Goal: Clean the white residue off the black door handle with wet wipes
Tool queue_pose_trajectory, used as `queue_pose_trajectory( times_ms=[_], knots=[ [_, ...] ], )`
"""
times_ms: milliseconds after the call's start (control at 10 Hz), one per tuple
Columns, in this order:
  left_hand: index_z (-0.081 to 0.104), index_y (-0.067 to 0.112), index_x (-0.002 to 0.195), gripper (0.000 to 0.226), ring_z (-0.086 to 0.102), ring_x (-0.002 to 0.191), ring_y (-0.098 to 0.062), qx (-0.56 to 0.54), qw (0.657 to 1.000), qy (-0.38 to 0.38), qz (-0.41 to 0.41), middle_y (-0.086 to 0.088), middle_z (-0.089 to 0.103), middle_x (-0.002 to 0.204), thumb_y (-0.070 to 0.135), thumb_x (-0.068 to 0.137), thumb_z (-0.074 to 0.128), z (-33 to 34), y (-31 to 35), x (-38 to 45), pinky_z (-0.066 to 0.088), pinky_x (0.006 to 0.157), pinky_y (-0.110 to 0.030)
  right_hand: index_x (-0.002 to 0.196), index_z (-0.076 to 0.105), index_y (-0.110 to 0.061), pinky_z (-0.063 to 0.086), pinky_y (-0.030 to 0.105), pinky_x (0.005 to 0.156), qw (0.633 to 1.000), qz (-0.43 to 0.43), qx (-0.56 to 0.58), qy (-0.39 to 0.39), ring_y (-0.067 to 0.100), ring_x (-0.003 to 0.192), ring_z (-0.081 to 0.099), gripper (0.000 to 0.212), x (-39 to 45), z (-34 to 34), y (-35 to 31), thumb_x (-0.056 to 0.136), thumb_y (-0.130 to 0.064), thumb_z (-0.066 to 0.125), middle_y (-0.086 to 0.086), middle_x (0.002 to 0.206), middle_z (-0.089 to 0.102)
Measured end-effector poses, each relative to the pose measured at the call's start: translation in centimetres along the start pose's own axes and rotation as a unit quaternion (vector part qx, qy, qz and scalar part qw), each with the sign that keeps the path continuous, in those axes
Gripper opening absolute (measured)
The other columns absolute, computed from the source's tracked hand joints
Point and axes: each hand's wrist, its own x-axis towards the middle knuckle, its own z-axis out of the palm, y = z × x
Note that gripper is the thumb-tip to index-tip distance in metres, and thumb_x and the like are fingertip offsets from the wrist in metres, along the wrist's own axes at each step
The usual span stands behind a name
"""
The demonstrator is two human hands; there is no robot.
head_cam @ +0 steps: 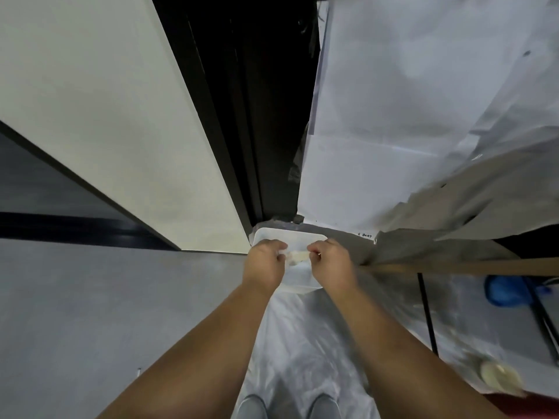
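Note:
Both my hands are held out low over a translucent white plastic tub [305, 235] that stands on the floor at the foot of the door. My left hand [264, 263] and my right hand [331, 263] each pinch one end of a twisted, yellowish-white wet wipe [298, 256] stretched between them above the tub. The black door frame [242, 116] runs up the middle of the view. No door handle is in view.
A white door panel [121, 116] stands to the left, plastic sheeting [423, 116] hangs on the right. Clear plastic [302, 343] covers the floor under my shoes [252, 406]. A blue object [505, 293] and a round pale lid [497, 375] lie at right beside black table legs [426, 313].

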Motion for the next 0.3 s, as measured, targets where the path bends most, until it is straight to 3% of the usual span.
queue_pose_trajectory(
  times_ms=[100,300],
  knots=[
    [0.046,0.021,0.143,0.049,0.059,0.112,-0.022,0.072,0.996,-0.034,-0.026,-0.004,0.063,0.126,0.013,0.094,0.048,0.5,-0.5,0.8,0.048,0.09,-0.029,0.114,0.069,-0.015,0.041,0.022,0.091,1.0,-0.011,-0.021,-0.01,0.02,0.112,0.057,0.032,0.5,0.7,0.8,0.089,-0.007,0.051,0.001,0.127,0.061],
    [0.042,0.021,0.145,0.049,0.053,0.122,-0.022,0.081,0.995,-0.044,-0.047,-0.003,0.056,0.137,0.016,0.097,0.045,-0.5,0.4,-0.2,0.044,0.095,-0.029,0.116,0.067,-0.019,0.048,0.03,0.082,0.999,-0.022,-0.047,0.009,0.025,0.107,0.053,0.032,-0.6,-0.7,-0.1,0.089,-0.012,0.053,0.0,0.121,0.06]
  ],
)
